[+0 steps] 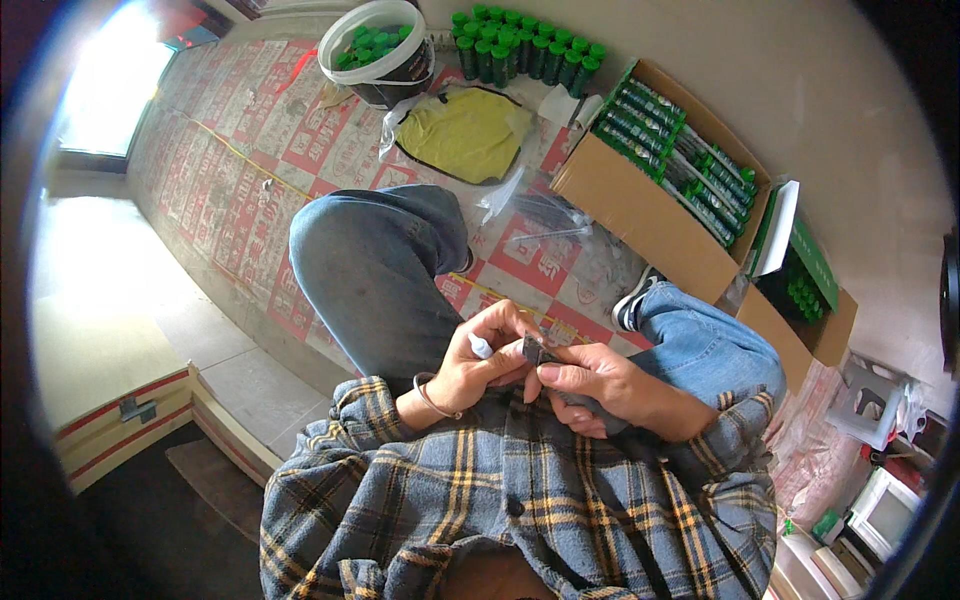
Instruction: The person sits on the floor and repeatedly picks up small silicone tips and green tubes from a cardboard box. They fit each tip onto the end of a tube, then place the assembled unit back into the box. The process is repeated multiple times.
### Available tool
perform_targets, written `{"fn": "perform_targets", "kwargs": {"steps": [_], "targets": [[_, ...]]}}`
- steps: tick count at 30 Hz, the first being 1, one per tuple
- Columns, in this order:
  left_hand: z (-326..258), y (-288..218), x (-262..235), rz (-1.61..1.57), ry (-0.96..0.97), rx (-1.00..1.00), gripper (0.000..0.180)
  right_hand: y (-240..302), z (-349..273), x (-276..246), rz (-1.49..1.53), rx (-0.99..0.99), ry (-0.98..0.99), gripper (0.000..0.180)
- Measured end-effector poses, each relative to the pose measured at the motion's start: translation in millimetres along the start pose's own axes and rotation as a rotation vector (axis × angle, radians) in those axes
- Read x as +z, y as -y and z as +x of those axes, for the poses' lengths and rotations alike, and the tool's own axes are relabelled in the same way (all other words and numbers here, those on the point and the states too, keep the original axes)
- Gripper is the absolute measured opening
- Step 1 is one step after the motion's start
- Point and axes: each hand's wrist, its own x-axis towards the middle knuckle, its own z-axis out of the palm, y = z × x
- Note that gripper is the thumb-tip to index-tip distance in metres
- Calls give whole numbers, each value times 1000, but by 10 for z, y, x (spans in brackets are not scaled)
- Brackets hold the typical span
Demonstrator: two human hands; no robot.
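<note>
Just above my lap, both hands meet around a small dark grey, flat-edged piece (537,350) whose kind I cannot make out. My left hand (478,368) is closed, pinching one side of it between thumb and fingers. A small white rounded tip (481,346), like a cap or nozzle, pokes out between that hand's fingers; the rest of it is hidden. My right hand (605,385) is closed too, with thumb and forefinger on the other side of the dark piece. Something grey shows beneath my right fingers, partly covered.
A white bucket (328,58) holds green-capped tubes; more dark tubes (520,50) stand by the wall. Yellow fabric (462,135) and clear plastic bags (545,218) lie on the floor. Open cardboard boxes (640,215) of green tubes stand to the right. A wooden-edged bench (125,420) is left.
</note>
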Motion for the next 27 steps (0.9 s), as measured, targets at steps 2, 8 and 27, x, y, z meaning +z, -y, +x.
{"fn": "perform_targets", "kwargs": {"steps": [2, 8, 27], "targets": [[0, -6, 15, -35, 29, 32, 17, -2, -4, -3, 16, 5, 0, 34], [2, -36, 62, -140, 58, 75, 12, 3, -5, -28, 38, -6, -58, 33], [588, -311, -160, -312, -501, 167, 32, -426, 566, -217, -1157, -691, -694, 47]]}}
